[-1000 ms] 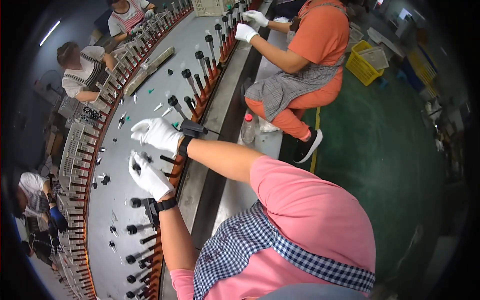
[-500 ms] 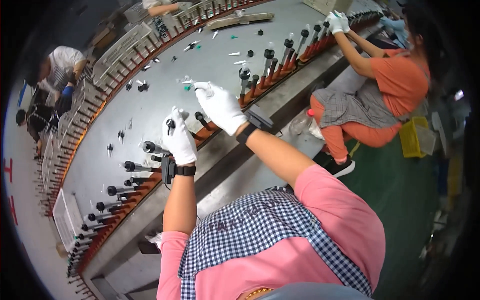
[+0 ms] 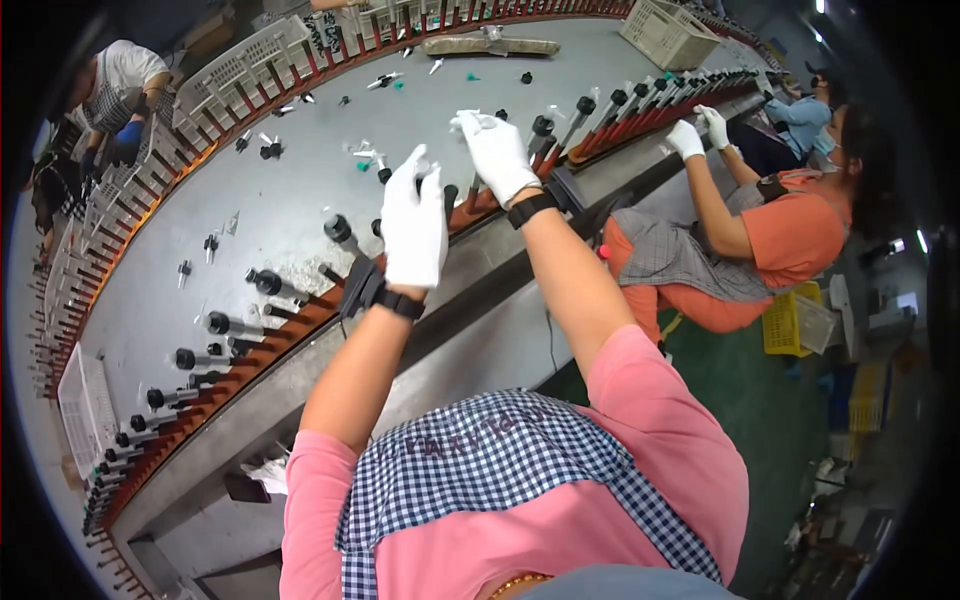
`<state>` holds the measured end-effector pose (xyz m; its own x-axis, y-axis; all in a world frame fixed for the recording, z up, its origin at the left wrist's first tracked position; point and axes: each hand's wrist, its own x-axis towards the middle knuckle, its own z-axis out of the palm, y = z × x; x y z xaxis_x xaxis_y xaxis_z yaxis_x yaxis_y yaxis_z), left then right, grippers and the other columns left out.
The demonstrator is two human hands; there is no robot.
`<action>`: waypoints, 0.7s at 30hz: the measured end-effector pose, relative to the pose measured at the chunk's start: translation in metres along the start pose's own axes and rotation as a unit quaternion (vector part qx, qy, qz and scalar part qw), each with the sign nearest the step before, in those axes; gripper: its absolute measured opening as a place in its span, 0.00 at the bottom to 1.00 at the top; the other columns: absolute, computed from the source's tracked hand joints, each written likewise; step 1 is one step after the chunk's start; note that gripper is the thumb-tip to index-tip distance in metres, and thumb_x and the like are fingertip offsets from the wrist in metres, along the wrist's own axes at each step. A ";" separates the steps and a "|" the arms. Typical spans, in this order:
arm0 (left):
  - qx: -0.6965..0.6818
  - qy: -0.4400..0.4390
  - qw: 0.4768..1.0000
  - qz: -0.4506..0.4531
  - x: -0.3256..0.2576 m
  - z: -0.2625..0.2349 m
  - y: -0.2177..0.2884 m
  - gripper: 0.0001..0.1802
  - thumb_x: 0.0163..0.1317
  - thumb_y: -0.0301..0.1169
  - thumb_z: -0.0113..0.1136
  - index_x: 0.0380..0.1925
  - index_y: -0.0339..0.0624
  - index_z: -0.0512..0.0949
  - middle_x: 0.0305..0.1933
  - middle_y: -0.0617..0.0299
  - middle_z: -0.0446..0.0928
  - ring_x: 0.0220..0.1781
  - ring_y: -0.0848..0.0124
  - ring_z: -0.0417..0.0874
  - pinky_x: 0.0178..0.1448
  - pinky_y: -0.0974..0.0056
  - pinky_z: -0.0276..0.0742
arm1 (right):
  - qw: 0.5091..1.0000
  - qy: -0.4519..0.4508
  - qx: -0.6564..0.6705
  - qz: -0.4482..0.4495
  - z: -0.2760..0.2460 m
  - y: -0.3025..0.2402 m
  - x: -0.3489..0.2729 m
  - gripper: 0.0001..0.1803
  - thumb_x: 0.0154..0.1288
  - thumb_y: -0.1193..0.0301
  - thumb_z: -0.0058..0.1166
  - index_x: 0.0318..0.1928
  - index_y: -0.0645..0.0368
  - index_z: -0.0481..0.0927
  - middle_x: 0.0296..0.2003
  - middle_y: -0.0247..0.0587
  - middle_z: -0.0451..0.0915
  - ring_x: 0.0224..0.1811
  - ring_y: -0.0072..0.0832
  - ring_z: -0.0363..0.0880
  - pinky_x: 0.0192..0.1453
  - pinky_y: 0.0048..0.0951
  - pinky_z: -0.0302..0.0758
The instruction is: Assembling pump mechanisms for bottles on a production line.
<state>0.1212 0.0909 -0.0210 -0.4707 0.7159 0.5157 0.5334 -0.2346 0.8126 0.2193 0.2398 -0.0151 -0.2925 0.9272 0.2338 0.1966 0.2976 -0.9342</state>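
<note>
My left hand (image 3: 414,225), in a white glove, is raised over the near row of posts, fingers pointing up and drawn together at the tips. Whatever they pinch, if anything, is hidden. My right hand (image 3: 498,158), also gloved, is higher and to the right, its fingers bent together over the bench; I cannot make out what is in them. Between the wrists stands a dark-tipped post (image 3: 451,196). Left of my left hand, a black-collared part with a clear tip (image 3: 340,230) sits on a post. Another black-collared part (image 3: 542,128) stands just right of my right hand.
Loose white and green pieces (image 3: 368,155) lie on the grey bench (image 3: 300,200). A wrapped long bar (image 3: 490,47) and a beige crate (image 3: 668,36) are at the back. A co-worker in orange (image 3: 800,240) sits right; another person (image 3: 125,85) works far left.
Both hands have moved up and to the right in view. The black part seen at my left fingers before no longer shows there. The co-worker's hands have moved lower and apart.
</note>
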 end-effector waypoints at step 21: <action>-0.004 -0.038 0.997 -0.068 -0.090 -0.056 -0.009 0.15 0.74 0.31 0.56 0.56 0.40 0.82 0.58 0.55 0.82 0.62 0.63 0.80 0.70 0.60 0.70 | 0.970 0.204 -0.008 -0.131 -0.054 0.054 -0.046 0.21 0.72 0.69 0.58 0.61 0.65 0.78 0.56 0.49 0.82 0.58 0.33 0.82 0.63 0.29 0.75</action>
<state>0.1196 -0.0084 -0.0590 -0.4844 0.7888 0.3783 0.4623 -0.1364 0.8762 0.2944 0.2257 -0.0621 0.0593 0.8310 0.5532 0.1813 0.5360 -0.8246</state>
